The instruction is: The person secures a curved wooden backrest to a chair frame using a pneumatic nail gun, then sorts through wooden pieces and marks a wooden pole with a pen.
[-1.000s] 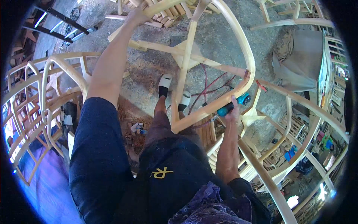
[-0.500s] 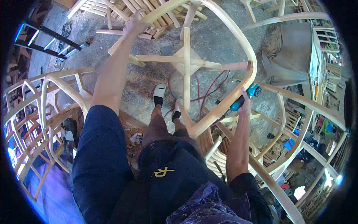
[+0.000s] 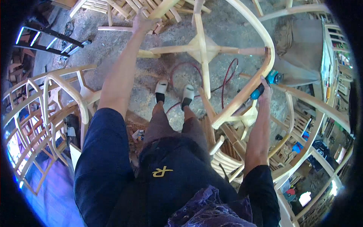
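A pale wooden chair frame point(image 3: 261, 36) with a curved rail is held up in front of me, tilted. Its crossed stretchers meet at a diamond-shaped block point(image 3: 203, 47). My left hand point(image 3: 144, 23) is closed around the frame's rail at the upper left. On the right side, my right hand point(image 3: 266, 91) is closed around a teal power tool point(image 3: 273, 78) with a dark head. That tool lies along the outer side of the curved rail, and the hand partly hides it. Whether its head touches the wood I cannot tell.
More wooden frames stand at left point(image 3: 51, 102) and right point(image 3: 321, 104). A red hose point(image 3: 223, 90) loops over the floor by my feet. A black ladder point(image 3: 53, 41) lies at the upper left. Stacked wooden pieces point(image 3: 132, 7) lie at the top.
The chair frame has shifted right, its lower end swinging away from my body. My right hand and the tool moved right and slightly up with it. My left hand still grips the rail.
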`<state>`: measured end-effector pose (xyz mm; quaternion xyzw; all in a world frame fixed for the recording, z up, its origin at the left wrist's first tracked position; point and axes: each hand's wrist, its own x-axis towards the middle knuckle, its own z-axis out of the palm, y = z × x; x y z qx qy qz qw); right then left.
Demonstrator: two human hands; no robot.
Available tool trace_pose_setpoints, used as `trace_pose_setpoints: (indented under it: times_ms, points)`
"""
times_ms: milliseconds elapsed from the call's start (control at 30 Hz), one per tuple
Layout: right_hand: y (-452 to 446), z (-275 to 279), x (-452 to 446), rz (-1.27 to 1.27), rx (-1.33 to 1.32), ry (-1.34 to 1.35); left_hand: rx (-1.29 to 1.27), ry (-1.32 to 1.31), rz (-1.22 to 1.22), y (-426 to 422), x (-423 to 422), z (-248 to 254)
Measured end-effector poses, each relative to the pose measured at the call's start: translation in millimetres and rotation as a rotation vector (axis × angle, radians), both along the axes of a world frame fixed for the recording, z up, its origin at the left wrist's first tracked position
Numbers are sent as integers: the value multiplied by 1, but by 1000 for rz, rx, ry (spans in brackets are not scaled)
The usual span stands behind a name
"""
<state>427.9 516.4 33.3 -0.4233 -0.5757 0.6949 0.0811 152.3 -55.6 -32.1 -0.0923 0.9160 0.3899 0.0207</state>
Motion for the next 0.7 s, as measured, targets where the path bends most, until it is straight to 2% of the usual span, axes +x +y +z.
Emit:
trace_pose_setpoints:
  times_ms: [100,200,300,400,467,567,600,700]
  points:
    - [21,-28,3,-35,46,23,39,75,3,21,-2,4]
    - [27,-40,11,-2,-60,34,9,98,-16,36,1,4]
    - [39,-46,12,-38,-28,8,-11,-64,12,66,4,33]
    - [45,-41,8,-34,-4,-51,-142,113,-23,63,-7,0]
    - [36,-30,8,-53,8,-50,-134,38,-64,58,-9,-3]
    - [26,-27,14,-100,63,15,-104,-96,-86,64,-6,20]
    - [28,-36,24,-101,14,10,-90,-146,-88,66,-5,27]
    - [40,-79,65,-78,-75,-47,-196,-37,-127,60,-9,4]
